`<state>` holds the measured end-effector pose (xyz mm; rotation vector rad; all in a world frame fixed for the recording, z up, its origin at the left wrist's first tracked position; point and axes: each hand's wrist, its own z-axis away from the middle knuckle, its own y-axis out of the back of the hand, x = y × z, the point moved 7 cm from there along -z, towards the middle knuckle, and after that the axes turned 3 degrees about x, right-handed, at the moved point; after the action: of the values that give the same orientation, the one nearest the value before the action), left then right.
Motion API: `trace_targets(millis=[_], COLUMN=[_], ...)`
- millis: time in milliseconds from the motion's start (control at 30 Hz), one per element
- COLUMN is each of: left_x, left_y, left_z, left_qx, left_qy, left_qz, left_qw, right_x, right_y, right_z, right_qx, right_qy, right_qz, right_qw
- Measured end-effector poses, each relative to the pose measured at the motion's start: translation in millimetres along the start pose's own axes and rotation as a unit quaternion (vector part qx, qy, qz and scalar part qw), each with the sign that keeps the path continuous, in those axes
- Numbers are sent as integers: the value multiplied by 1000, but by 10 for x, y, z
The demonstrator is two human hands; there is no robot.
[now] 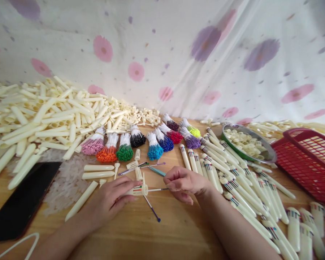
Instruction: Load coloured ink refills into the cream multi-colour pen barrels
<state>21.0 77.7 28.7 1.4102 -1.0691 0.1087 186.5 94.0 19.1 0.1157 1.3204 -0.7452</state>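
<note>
My left hand point(116, 195) is closed around a cream slotted pen insert point(137, 190) with a round collar at its right end. A thin white refill point(158, 189) with a dark spring-like end runs from that collar to my right hand point(184, 183), whose fingertips pinch its far end. Below them, a blue-tipped refill point(153, 209) lies slanted on the table. Just above my hands are loose slotted inserts point(132, 164), two refills with purple and green ends point(143, 168), and a teal flat stick point(157, 171).
Bundled refills point(125, 148) in several colours stand behind my hands. Cream pen barrels point(43, 115) are heaped at left, by a black phone point(21, 198) and clear plastic pieces point(67, 184). Assembled pens point(238, 180), a bowl point(271, 159) of inserts and a red basket point(308, 162) occupy the right.
</note>
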Motion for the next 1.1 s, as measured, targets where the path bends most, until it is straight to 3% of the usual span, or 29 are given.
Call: trace_targets(millis=[200,300,333,367,433,500,567,633,967,1100], left_x=[72,84,73,58,24,1,-11,-24,-66,-30], left_y=[-1,-5,-4,-2,9,30,49,62,78,92], left_z=[13,7,4,1,-2,1,8,18,28,25], left_qx=[17,23,27,31,43,59,73,82,95,103], left_qy=[-52,-57,-50,-42,-25,-14,-11,-7,8,-5], left_qz=[-15,-18,-19,-20,-17,-10,-2,0,0,-10], left_qw=[998,998,998,998,999,998,997,997,995,995], right_x=[31,-30,-100,-197,-397,-483,-489,-477,-393,-284], right_y=[-88,-136,-132,-139,-239,-391,-471,-477,-400,-318], right_z=[-60,-76,-72,-56,14,72,97,103,76,25], right_qx=[-27,35,88,148,251,300,321,334,333,345], right_qy=[-18,-12,18,65,180,272,324,334,224,209], right_qz=[17,143,222,314,480,560,559,531,353,296], right_qw=[999,989,971,936,821,723,692,704,845,866])
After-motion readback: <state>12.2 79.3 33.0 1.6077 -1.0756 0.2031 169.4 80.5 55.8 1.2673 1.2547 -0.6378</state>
